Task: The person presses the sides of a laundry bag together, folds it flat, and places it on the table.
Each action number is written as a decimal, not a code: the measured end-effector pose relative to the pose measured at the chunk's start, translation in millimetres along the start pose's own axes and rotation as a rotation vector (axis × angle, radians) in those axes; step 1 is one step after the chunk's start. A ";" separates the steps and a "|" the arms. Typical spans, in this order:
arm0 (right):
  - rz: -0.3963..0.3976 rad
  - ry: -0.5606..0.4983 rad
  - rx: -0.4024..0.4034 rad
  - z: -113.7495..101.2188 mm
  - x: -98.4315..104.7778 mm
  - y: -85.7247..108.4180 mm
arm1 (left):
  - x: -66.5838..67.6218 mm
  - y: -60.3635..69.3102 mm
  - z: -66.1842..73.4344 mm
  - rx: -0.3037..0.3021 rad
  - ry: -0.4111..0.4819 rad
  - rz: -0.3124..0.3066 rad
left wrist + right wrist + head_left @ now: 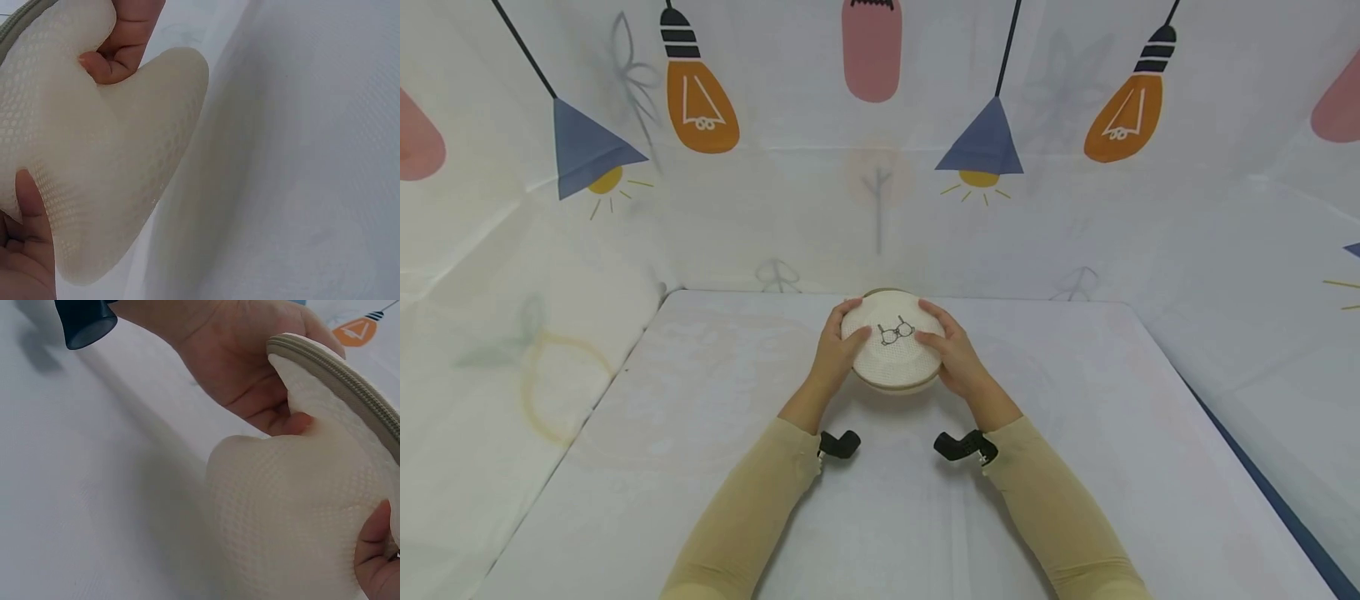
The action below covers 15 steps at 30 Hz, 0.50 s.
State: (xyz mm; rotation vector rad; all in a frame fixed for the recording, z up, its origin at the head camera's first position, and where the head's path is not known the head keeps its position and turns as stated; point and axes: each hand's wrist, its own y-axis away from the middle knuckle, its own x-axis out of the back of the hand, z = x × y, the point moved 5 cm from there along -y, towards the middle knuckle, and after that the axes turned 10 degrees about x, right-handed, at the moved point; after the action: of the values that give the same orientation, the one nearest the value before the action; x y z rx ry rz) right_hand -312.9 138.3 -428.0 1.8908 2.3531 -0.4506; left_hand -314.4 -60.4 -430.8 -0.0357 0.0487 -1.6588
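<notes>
A round cream mesh laundry bag [891,362], with a pair-of-glasses-like drawing [897,331] on its upper face, is held at the far middle of the table. My left hand [835,346] grips its left side, with the thumb on top. On the right side my right hand [961,354] holds it likewise, the thumb near the drawing. A greenish-beige zipper [350,384] runs along the rim in the right wrist view; it looks closed where it shows. Both wrist views show thumbs pressing into the puffed mesh [125,156]. Most fingers are hidden beneath the bag.
The white-covered table [880,517] extends around both arms. A white cloth wall printed with lamps [981,142] and orange bulbs [703,104] rises behind the far edge. Black camera mounts [840,445] sit on the inner sides of both wrists.
</notes>
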 end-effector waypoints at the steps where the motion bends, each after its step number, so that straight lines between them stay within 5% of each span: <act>1: 0.004 -0.005 0.000 0.3 0.4 0.0 | -0.3 0.2 -0.3 -0.004 0.006 -0.006; 9: 0.054 -0.030 0.003 0.2 2.9 -0.3 | -5.9 5.4 -1.2 -0.015 0.123 -0.156; 15: 0.068 -0.014 -0.007 3.8 4.8 -2.0 | -5.2 4.6 -1.9 -0.041 -0.022 -0.116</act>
State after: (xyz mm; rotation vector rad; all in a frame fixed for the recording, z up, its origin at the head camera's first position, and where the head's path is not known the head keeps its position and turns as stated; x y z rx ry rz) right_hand -316.4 141.3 -432.5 1.9512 2.2710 -0.4470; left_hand -309.4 -55.6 -433.0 -0.0894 0.0648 -1.7730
